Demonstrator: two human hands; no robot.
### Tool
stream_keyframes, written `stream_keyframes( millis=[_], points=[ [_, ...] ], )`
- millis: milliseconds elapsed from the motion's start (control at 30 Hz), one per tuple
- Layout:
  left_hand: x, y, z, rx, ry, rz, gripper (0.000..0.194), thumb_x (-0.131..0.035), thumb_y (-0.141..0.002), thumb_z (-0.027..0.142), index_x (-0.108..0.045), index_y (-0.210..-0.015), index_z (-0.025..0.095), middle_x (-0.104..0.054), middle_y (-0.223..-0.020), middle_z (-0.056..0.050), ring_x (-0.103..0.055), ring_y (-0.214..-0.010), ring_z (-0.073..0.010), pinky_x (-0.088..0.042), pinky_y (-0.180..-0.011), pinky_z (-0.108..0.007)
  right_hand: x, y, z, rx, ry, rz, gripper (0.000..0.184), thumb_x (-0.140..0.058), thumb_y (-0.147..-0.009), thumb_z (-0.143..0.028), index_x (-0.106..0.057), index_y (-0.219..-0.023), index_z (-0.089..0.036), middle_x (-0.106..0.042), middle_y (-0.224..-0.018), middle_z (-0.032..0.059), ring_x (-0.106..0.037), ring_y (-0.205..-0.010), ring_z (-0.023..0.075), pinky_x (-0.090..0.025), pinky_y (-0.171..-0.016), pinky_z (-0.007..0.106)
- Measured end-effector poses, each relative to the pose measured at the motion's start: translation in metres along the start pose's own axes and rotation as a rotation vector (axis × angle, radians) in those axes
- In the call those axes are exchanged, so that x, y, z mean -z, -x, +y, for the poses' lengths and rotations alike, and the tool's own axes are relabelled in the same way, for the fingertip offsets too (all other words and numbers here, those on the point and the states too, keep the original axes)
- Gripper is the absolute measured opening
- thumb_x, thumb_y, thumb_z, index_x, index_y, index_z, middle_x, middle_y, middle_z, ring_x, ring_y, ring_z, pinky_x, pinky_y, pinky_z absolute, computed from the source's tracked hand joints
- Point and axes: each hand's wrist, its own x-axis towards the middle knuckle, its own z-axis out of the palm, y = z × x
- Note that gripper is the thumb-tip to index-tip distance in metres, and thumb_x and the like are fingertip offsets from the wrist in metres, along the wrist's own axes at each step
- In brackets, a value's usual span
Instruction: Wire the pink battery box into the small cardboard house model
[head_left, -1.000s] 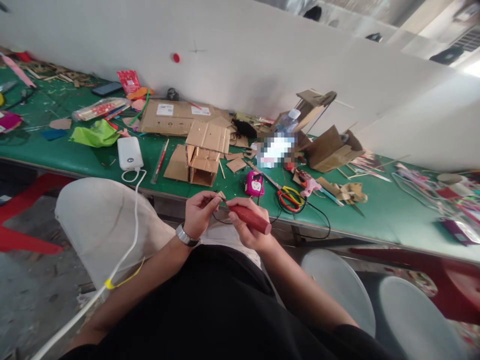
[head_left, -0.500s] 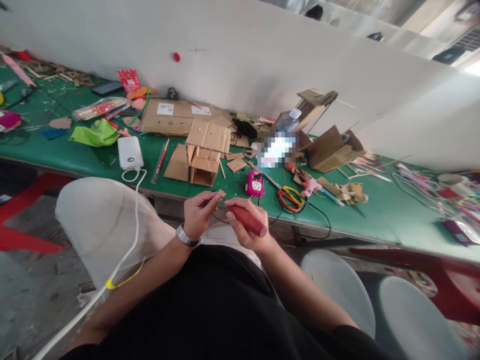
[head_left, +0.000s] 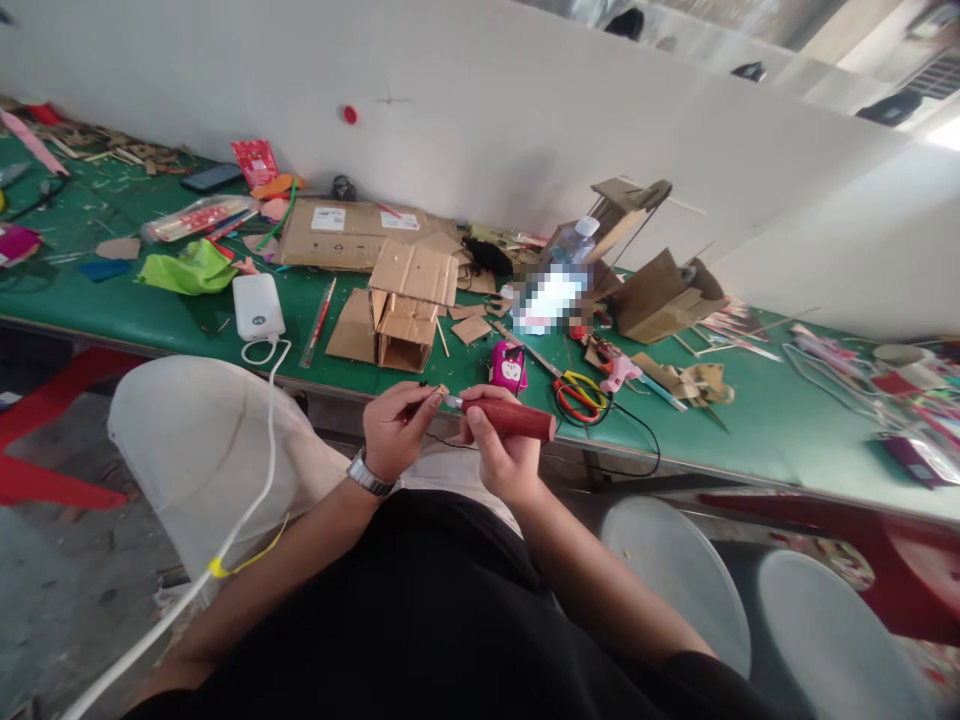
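My left hand (head_left: 396, 425), with a metal watch at the wrist, pinches a small piece of cardboard (head_left: 442, 390) between thumb and fingers. My right hand (head_left: 501, 445) is wrapped round the red wooden handle of an awl (head_left: 514, 418). The awl's metal neck points left at the cardboard piece; its tip cannot be made out. Both hands are held over my lap, in front of the table edge. Just beyond them stands a small cardboard box structure (head_left: 412, 300) on the green table (head_left: 465, 375).
Right of the box are a purple power socket (head_left: 508, 368), scissors (head_left: 581, 395) and a pink glue gun (head_left: 619, 370) with a black cord. A white power bank (head_left: 256, 305) with a cable lies left. Behind are a flat carton (head_left: 360, 235) and a bottle (head_left: 581, 240).
The awl's handle has swung from slanting down to the right to nearly level, and its metal neck now shows. My left hand keeps its pinch on the cardboard piece.
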Motion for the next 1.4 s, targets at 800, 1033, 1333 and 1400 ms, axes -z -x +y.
stream_keyframes(
  millis=[800, 1033, 1333, 1400],
  points=[
    [-0.001, -0.004, 0.000, 0.148, 0.057, -0.021, 0.019, -0.075, -0.096, 0.038, -0.084, -0.095, 0.022, -0.080, -0.089, -0.006, -0.074, -0.080, -0.0169, -0.060, -0.076, -0.030, 0.023, -0.013, -0.003, 0.337, 0.380, -0.287, 0.023, -0.068, -0.100, -0.028, -0.068, -0.123, -0.024, -0.078, -0.105, 0.0081, -0.075, -0.087, 0.0200, -0.063, -0.082, 0.035],
    [0.000, -0.005, -0.001, 0.151, 0.034, -0.021, 0.018, -0.076, -0.095, 0.038, -0.084, -0.095, 0.021, -0.080, -0.089, -0.006, -0.073, -0.079, -0.0165, -0.059, -0.074, -0.029, 0.033, -0.018, -0.003, 0.390, 0.384, -0.448, 0.026, -0.063, -0.103, -0.023, -0.068, -0.129, -0.026, -0.074, -0.102, 0.0080, -0.073, -0.090, 0.0201, -0.061, -0.080, 0.034],
    [0.000, -0.003, 0.003, 0.045, -0.059, -0.066, 0.013, -0.077, -0.095, 0.033, -0.085, -0.097, 0.023, -0.081, -0.092, -0.007, -0.075, -0.084, -0.0182, -0.059, -0.078, -0.030, 0.022, -0.008, -0.001, 0.043, 0.216, -0.120, 0.023, -0.067, -0.102, -0.042, -0.070, -0.111, -0.021, -0.077, -0.094, 0.0053, -0.070, -0.070, 0.0153, -0.059, -0.064, 0.028],
    [-0.001, -0.004, 0.003, 0.096, -0.022, -0.042, 0.015, -0.078, -0.094, 0.035, -0.084, -0.095, 0.022, -0.081, -0.090, -0.007, -0.074, -0.081, -0.0174, -0.059, -0.076, -0.030, 0.021, -0.010, -0.002, 0.086, 0.219, -0.154, 0.019, -0.068, -0.102, -0.037, -0.070, -0.113, -0.022, -0.076, -0.096, 0.0055, -0.071, -0.075, 0.0158, -0.059, -0.068, 0.029]
  ],
)
